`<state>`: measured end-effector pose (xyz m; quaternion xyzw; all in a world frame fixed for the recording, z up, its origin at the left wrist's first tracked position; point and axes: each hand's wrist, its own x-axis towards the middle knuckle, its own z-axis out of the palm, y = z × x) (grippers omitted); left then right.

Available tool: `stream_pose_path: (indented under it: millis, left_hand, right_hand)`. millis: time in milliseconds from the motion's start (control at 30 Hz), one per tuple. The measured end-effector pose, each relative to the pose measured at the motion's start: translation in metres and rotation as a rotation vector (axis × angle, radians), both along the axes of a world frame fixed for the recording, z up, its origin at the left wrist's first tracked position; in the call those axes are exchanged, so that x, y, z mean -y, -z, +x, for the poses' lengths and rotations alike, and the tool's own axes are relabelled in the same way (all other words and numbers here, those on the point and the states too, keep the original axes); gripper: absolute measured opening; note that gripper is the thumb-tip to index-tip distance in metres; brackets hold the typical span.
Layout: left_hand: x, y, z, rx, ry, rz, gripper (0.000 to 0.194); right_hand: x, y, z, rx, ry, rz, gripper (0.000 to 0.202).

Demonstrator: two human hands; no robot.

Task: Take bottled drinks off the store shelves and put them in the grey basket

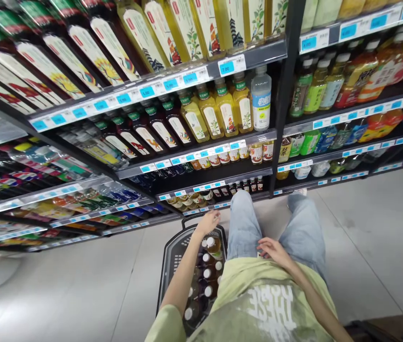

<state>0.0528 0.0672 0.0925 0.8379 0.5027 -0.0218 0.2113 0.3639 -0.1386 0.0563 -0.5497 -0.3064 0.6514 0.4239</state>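
Note:
My left hand (208, 223) hangs over the far end of a black shopping basket (165, 266), its fingers loosely bent with nothing seen in them. Inside the basket stand several drink bottles (215, 246) with white caps; my left forearm hides part of them. My right hand (273, 250) is in front of my lap, close to the hem of my green T-shirt (237, 289). Its fingers are stretched out and hold nothing I can see.
Drink shelves (201, 154) with blue price tags run across the front. Yellow tea bottles (227, 111) and dark tea bottles (160, 126) fill the middle rows, beside a clear bottle (261, 99). More shelves (351, 118) continue right. A tiled floor (361, 228) lies below.

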Motion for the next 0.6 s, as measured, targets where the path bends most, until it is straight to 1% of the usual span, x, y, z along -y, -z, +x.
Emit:
stream_pose_path:
  millis: [67,167,267,367,467,533,600]
  left_hand:
    - [-0.027,-0.014,0.026,0.119,0.012,0.050,0.031]
    - [-0.073,-0.031,0.075,0.337,0.001,0.129,0.036]
    - [-0.120,-0.045,0.130,0.406,0.003,0.229,0.051]
    - [-0.162,-0.057,0.183,0.368,0.023,0.290,0.068]
    - [-0.195,-0.068,0.230,0.279,0.025,0.307,0.079]
    - [-0.212,-0.075,0.258,0.202,-0.001,0.321,0.081]
    - [-0.226,-0.081,0.283,0.113,-0.033,0.328,0.077]
  right_hand:
    - [0.002,0.000,-0.001,-0.015,0.028,0.021,0.048]
    - [0.005,0.000,0.000,-0.013,0.049,0.038,0.048]
    - [0.006,0.001,0.002,0.001,0.047,0.050,0.050]
    - [0.007,0.005,0.004,0.025,0.025,0.058,0.054]
    - [0.007,0.010,0.006,0.041,-0.001,0.066,0.054]
    - [0.006,0.016,0.006,0.032,0.000,0.063,0.054]
    - [0.004,0.023,0.005,0.008,0.014,0.049,0.052]
